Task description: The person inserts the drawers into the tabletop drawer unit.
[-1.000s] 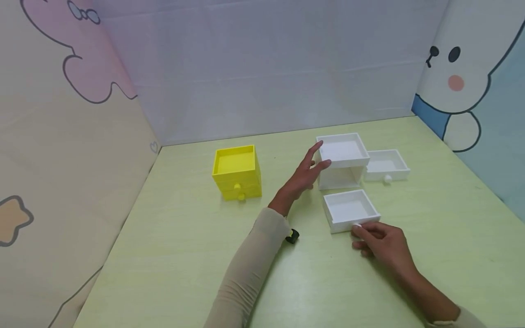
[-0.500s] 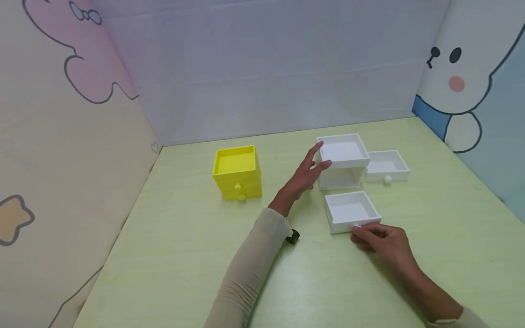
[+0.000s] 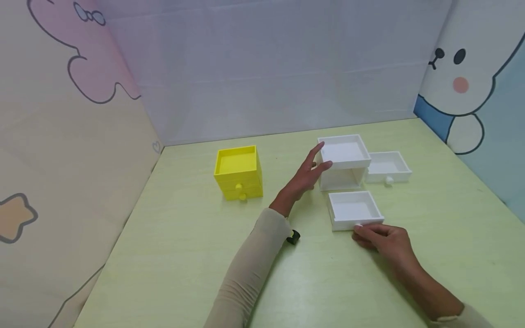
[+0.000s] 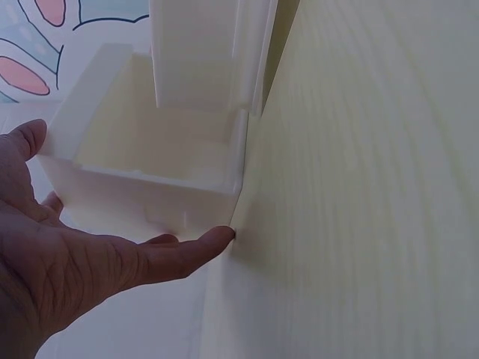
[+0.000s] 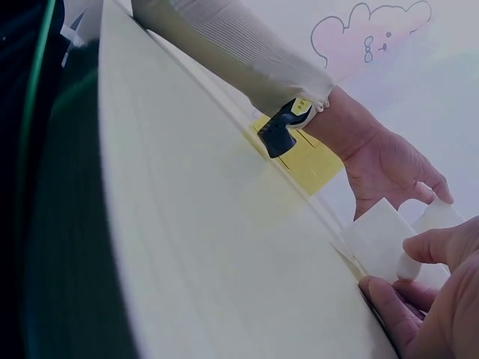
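In the head view my left hand touches the left side of the white cabinet. Its fingers are spread. The left wrist view shows the thumb by the cabinet's top edge and the fingers along its side wall. The cabinet's front opening faces me. Just in front lies a white drawer, level and apart from the opening in the head view. My right hand pinches the drawer's front knob; in the right wrist view the thumb lies against the knob, with curled fingers below.
A second white drawer with a round knob rests right of the cabinet. To the left stands a yellow cabinet with its two drawers pushed in. The light green table meets printed cloth walls at the back and sides.
The white drawer in my right hand has turned slightly, and its sides line up more with the cabinet opening. My left hand keeps its place on the cabinet.
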The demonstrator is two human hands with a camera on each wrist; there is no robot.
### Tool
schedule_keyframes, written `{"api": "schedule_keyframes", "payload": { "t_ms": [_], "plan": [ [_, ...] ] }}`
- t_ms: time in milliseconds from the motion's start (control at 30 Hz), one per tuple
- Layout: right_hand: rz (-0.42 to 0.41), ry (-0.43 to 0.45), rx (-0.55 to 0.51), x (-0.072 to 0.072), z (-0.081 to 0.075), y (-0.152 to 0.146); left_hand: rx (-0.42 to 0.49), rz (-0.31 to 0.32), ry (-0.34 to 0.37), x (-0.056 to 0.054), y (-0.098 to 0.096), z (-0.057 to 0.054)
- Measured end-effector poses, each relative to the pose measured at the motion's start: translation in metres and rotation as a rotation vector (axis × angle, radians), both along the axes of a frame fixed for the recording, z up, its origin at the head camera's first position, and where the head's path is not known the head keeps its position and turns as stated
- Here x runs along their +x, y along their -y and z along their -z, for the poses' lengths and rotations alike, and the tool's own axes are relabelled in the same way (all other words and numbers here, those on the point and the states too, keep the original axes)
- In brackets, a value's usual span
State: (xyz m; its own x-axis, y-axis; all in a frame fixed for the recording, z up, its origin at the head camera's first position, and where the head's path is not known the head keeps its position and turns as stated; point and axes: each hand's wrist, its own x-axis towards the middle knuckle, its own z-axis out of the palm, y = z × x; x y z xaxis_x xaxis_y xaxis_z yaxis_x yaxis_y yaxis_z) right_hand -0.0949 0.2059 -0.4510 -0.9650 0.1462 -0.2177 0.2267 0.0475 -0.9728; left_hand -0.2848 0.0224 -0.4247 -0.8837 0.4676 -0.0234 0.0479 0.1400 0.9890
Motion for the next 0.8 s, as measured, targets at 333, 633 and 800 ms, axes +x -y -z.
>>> {"api": "schedule_keyframes", "payload": {
  "t_ms": [333,633,800],
  "plan": [
    [-0.012,0.043,-0.006,-0.009,-0.003,0.001,-0.009,0.002,0.012,0.001,0.001,-0.002],
    [-0.002,0.025,-0.024,-0.023,-0.002,0.006,-0.019,-0.004,0.01,0.003,0.001,-0.001],
    [0.001,0.005,-0.03,-0.03,-0.001,0.008,-0.032,-0.012,0.013,0.003,0.001,-0.003]
  ]
}}
